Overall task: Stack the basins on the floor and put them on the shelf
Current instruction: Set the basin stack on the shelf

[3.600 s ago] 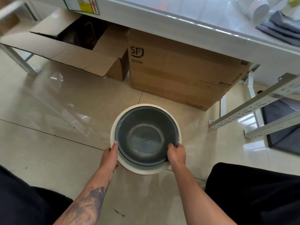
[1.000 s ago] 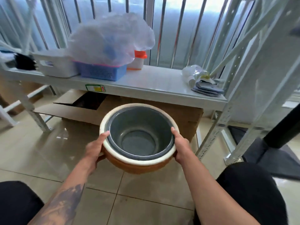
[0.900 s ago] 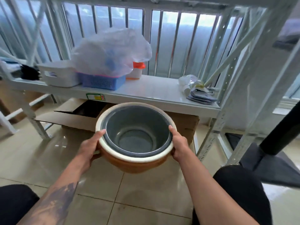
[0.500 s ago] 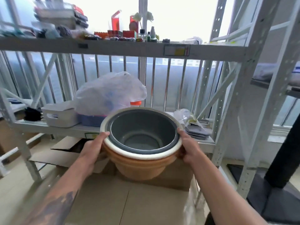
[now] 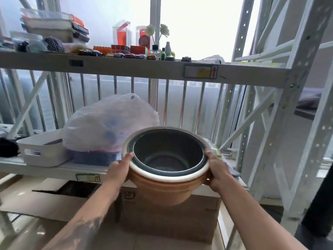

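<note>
I hold a nested stack of basins [image 5: 167, 188] in the air in front of the lower shelf [image 5: 59, 171]. A dark grey basin [image 5: 168, 156] sits inside a white one [image 5: 167, 177], and both rest in an orange-brown basin at the bottom. My left hand [image 5: 119, 168] grips the stack's left rim, thumb over the white edge. My right hand [image 5: 215, 170] grips the right rim. The stack is level, its base hanging just above the shelf's front edge.
On the lower shelf stand a white bin [image 5: 42, 153], a blue basket [image 5: 93, 157] under a plastic bag [image 5: 110, 123], and folded cloths at the right. The upper shelf [image 5: 144, 69] holds several small items. Cardboard boxes [image 5: 171, 219] sit under the shelf. Upright posts [image 5: 295, 123] stand at the right.
The stack went from resting on the floor to being lifted in both hands. In the last second it rose and moved forward toward the lower shelf, and my view tilted up.
</note>
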